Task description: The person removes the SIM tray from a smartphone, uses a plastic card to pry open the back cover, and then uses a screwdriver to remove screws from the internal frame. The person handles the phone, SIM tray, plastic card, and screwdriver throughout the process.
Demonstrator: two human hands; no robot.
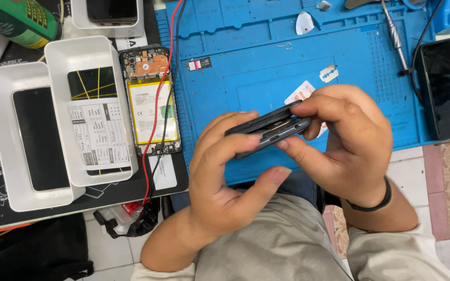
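Both hands hold a dark grey smartphone (269,130) edge-on above the blue repair mat (266,67). Its back cover is lifted a little from the body along the upper edge. My left hand (225,177) grips the phone's left end, fingers over the top and thumb stretched below. My right hand (345,138) pinches the right end, fingertips at the gap between cover and body. A black band circles my right wrist.
An opened phone (151,101) with exposed yellow battery lies left of the mat, red and black wires (161,93) across it. Two white trays (53,119) hold phones. A black phone (446,88), a screwdriver (394,36), a white pick (304,23) and a small card (199,64) lie around.
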